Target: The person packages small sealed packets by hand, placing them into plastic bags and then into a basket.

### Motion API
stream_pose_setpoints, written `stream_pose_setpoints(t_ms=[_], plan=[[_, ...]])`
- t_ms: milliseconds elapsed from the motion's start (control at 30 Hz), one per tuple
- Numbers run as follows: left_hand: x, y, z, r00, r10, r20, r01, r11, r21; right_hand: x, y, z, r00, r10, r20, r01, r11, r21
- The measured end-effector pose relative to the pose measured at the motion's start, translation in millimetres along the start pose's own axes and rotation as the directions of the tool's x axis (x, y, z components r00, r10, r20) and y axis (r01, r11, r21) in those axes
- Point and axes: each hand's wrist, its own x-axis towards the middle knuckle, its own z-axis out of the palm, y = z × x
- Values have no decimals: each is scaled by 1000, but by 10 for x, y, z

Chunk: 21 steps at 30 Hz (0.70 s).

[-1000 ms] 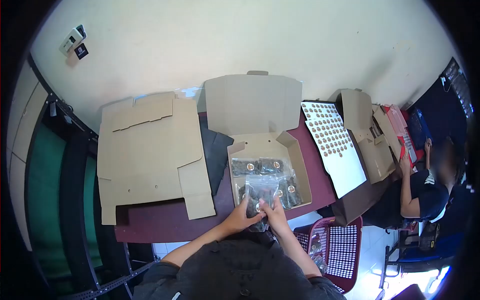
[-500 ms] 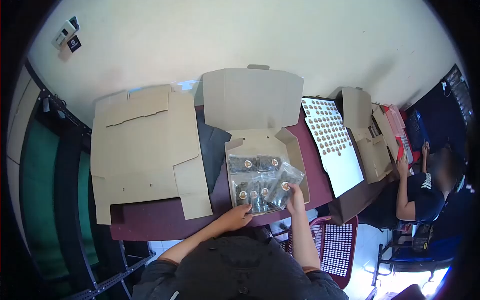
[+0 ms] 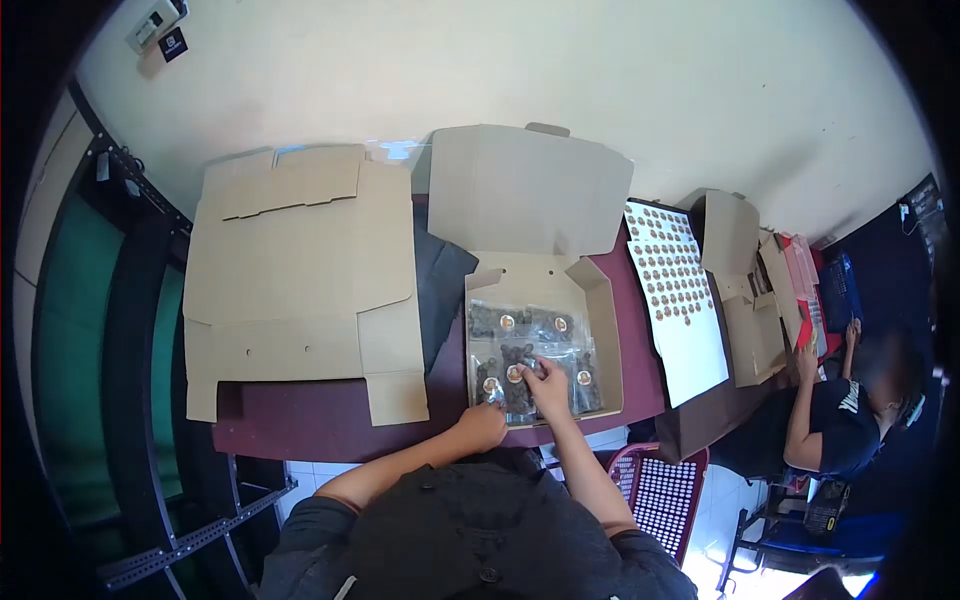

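An open cardboard box (image 3: 612, 345) holds clear zip pouches of dark, lumpy contents with round stickers. Two pouches lie across its back half; several stand lengthwise in front. My right hand (image 3: 548, 388) is inside the box, thumb and fingers closed at a middle front pouch (image 3: 518, 398) near its sticker. Curled at the front left corner is my left hand (image 3: 482, 425), its fingertips pinching the bottom edge of the left front pouch (image 3: 489, 370). At the right of this row lies another stickered pouch (image 3: 586, 365).
Flattened cardboard boxes (image 3: 300, 265) are stacked on the maroon table (image 3: 300, 425) at left, beside black sheets (image 3: 440, 290). Right of the box lie sticker sheets (image 3: 685, 345) and another open box (image 3: 750, 330). A maroon chair (image 3: 655, 490) stands below; a person (image 3: 830, 420) sits at far right.
The pouch my right hand held tilted above the others now lies in the front row. That hand has moved left and lower into the box. The whole view has shifted slightly.
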Motion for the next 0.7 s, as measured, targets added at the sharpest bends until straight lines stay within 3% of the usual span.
stream_pose_setpoints(t_ms=[33,67,100,133,200,233,267,300,333,400,433,467,533,600,667,700], plan=[[-5,65,-126,1000,-1,1,1,1000,1,16,81,86,997,-62,-44,62,998,-2],[-6,131,-254,990,-38,135,37,999,7,31,188,169,997,-61,-45,61,998,0],[-13,205,-380,961,-72,267,70,997,18,52,316,245,995,-92,-25,88,989,-115],[-26,237,-438,961,-69,266,66,998,19,45,295,280,993,-121,-2,117,966,-230],[-50,233,-523,993,-76,87,82,995,-59,25,324,342,995,-98,-3,96,983,-158],[-52,208,-547,993,-78,88,83,995,-59,42,370,386,995,-89,-46,84,991,-104],[-56,183,-570,996,-69,-62,62,992,-109,46,423,418,993,-76,-86,72,996,-50],[-63,172,-598,976,-67,-209,35,987,-156,-14,206,326,999,-16,-34,15,999,-34],[-65,171,-623,976,-71,-205,39,987,-159,7,281,340,999,-12,-30,10,999,-34],[-48,169,-678,936,-45,-350,-38,973,-228,90,425,373,986,40,161,-54,995,84],[-38,153,-686,943,-34,-331,-35,980,-198,75,448,396,991,-16,135,23,999,-48],[-21,138,-664,943,-32,-332,-36,980,-196,66,482,445,991,-18,133,25,999,-47],[23,113,-608,927,6,-376,-76,982,-171,70,531,531,976,-216,-13,214,973,-89],[87,104,-571,935,12,-353,-72,985,-157,57,496,493,984,-168,58,176,969,-175],[136,91,-539,945,15,-326,-65,987,-144,-47,302,431,944,-325,59,315,835,-452],[168,74,-505,945,6,-326,-39,995,-94,-54,234,390,946,-302,122,318,773,-549]])
